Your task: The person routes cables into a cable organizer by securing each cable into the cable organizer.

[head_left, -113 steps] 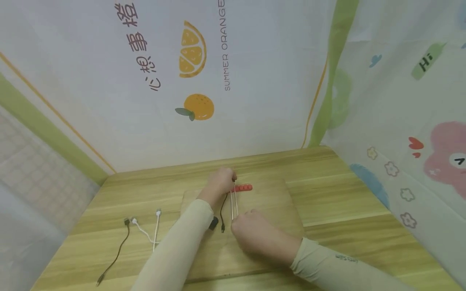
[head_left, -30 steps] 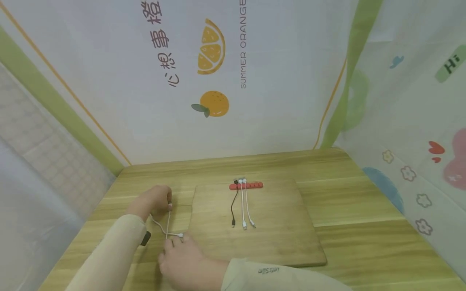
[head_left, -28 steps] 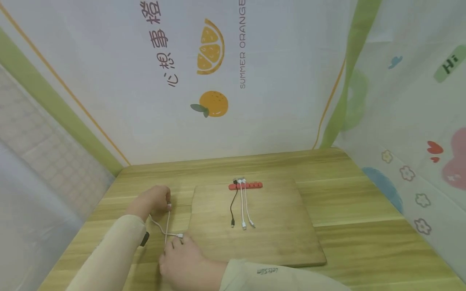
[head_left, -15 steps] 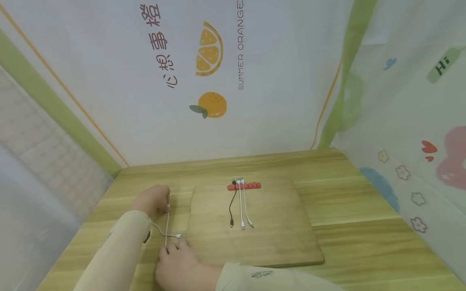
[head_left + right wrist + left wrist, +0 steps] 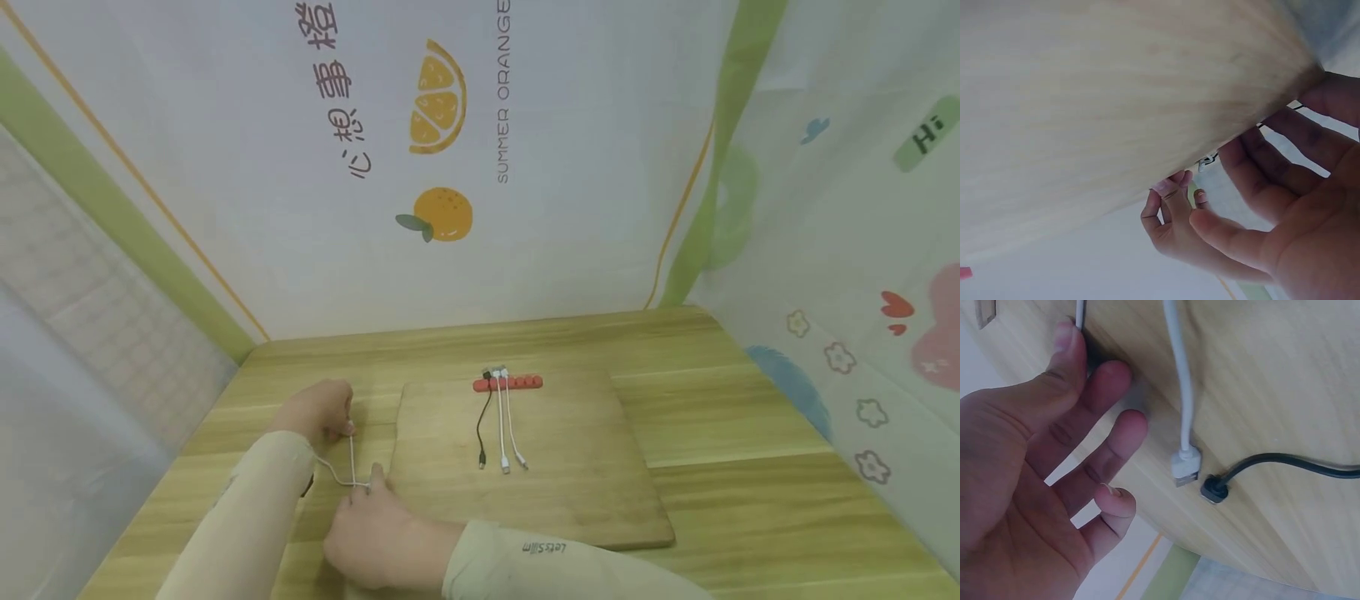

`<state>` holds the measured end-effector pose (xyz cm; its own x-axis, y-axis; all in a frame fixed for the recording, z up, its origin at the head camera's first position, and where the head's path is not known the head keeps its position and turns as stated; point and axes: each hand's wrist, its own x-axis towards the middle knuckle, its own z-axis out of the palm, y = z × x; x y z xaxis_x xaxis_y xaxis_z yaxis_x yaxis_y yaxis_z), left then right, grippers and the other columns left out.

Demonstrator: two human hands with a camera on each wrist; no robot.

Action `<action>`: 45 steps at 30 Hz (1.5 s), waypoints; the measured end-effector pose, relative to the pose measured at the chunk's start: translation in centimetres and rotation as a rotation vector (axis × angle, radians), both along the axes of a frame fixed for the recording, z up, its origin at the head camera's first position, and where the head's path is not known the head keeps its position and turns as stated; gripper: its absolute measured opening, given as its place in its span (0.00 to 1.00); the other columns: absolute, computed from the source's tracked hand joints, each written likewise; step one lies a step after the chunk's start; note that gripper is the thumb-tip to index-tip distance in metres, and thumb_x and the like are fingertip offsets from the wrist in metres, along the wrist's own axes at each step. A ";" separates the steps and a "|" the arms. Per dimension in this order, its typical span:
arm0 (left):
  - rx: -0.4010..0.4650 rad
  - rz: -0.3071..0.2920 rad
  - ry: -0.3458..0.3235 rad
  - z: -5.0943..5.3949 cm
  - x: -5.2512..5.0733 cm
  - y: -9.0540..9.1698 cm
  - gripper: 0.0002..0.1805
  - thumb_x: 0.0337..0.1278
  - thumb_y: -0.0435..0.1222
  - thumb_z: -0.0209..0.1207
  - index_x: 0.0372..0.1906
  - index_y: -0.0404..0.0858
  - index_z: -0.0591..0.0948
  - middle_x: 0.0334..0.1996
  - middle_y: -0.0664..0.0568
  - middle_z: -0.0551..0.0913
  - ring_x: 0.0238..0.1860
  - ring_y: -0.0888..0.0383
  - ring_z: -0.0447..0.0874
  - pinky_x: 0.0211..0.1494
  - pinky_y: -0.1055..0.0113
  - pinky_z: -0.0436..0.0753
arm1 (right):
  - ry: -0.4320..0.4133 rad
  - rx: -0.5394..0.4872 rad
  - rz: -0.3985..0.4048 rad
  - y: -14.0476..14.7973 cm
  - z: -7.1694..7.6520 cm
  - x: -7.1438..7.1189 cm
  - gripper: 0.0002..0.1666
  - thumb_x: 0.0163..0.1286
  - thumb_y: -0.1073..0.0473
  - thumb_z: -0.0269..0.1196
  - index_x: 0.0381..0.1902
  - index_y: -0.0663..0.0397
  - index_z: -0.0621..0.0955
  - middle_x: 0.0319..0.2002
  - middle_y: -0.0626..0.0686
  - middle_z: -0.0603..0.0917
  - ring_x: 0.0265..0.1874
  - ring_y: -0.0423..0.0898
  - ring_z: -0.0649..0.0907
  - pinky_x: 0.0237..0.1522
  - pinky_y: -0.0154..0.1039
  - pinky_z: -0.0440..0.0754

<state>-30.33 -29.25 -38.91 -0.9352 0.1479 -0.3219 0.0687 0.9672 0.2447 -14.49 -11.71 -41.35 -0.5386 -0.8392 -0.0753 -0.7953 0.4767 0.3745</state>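
My left hand point(image 5: 321, 410) pinches one end of a white charging cable point(image 5: 352, 457) between thumb and index finger, over the table left of the wooden board; that cable end is hidden by the fingers. Its strand runs down toward my right hand point(image 5: 382, 533), crossing a second white cable point(image 5: 333, 471). The right hand rests low by the board's left edge. In the right wrist view its fingers are spread and loosely bent, tips against the wooden surface, thumb apart. The left wrist view shows the second cable's white USB plug point(image 5: 1186, 464) beside a black USB plug point(image 5: 1215, 489).
On the wooden board point(image 5: 555, 467) lies a red cable holder point(image 5: 528, 382) near the far edge. One black cable point(image 5: 481, 425) and two white cables point(image 5: 501, 425) sit in its left slots. A printed curtain point(image 5: 570, 208) stands behind the table point(image 5: 750, 417).
Both hands have left the red holder, where three cables now lie, and moved left to the loose cables. Lately the white strand has swung slightly right and a right-hand finger has lifted.
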 end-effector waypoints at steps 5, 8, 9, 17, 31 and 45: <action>-0.058 -0.032 0.006 0.6 -0.3 0.5 0.15 0.55 0.33 0.76 0.29 0.38 0.77 0.23 0.49 0.85 0.28 0.55 0.83 0.37 0.61 0.81 | -0.028 -0.009 -0.008 -0.6 0.0 -0.9 0.02 0.73 0.41 0.66 0.39 0.22 0.85 0.45 0.35 0.88 0.49 0.41 0.86 0.72 0.60 0.74; -0.092 -0.059 0.015 0.7 -0.6 0.7 0.14 0.55 0.34 0.76 0.30 0.38 0.78 0.21 0.51 0.86 0.28 0.56 0.84 0.39 0.59 0.82 | -0.092 -0.013 -0.030 -1.0 0.2 -1.6 0.06 0.68 0.40 0.72 0.36 0.22 0.83 0.44 0.31 0.88 0.47 0.38 0.87 0.73 0.62 0.72; -0.100 -0.059 0.009 0.8 -0.6 0.7 0.14 0.55 0.34 0.76 0.30 0.38 0.79 0.21 0.51 0.86 0.28 0.56 0.84 0.40 0.58 0.83 | -0.118 -0.014 -0.036 -1.2 0.3 -1.7 0.07 0.66 0.40 0.73 0.36 0.22 0.83 0.44 0.30 0.88 0.47 0.38 0.87 0.74 0.64 0.71; -0.226 -0.097 0.009 1.5 -0.1 1.5 0.15 0.54 0.37 0.77 0.31 0.38 0.79 0.32 0.51 0.86 0.39 0.51 0.86 0.51 0.48 0.88 | -0.139 0.002 -0.035 -1.5 0.6 -1.2 0.09 0.74 0.44 0.66 0.49 0.18 0.85 0.47 0.29 0.88 0.52 0.38 0.87 0.77 0.62 0.68; -0.246 -0.091 0.006 2.1 0.6 2.2 0.14 0.54 0.35 0.76 0.30 0.38 0.78 0.32 0.51 0.84 0.39 0.51 0.85 0.53 0.47 0.88 | -0.072 0.013 -0.067 -1.9 0.4 -0.8 0.07 0.75 0.43 0.65 0.47 0.17 0.83 0.44 0.31 0.88 0.49 0.36 0.86 0.76 0.61 0.69; -0.314 -0.113 0.019 2.3 0.4 3.0 0.14 0.52 0.34 0.76 0.27 0.39 0.79 0.34 0.48 0.89 0.45 0.45 0.90 0.59 0.43 0.88 | -0.057 0.053 -0.186 -2.7 -0.3 0.2 0.11 0.78 0.40 0.61 0.52 0.11 0.84 0.49 0.30 0.89 0.53 0.37 0.86 0.83 0.62 0.58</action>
<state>-29.92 -26.23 -36.59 -0.9249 0.1474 -0.3505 0.1814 0.9812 -0.0662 -14.34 -14.42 -41.60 -0.6780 -0.7194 -0.1511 -0.7155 0.5987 0.3601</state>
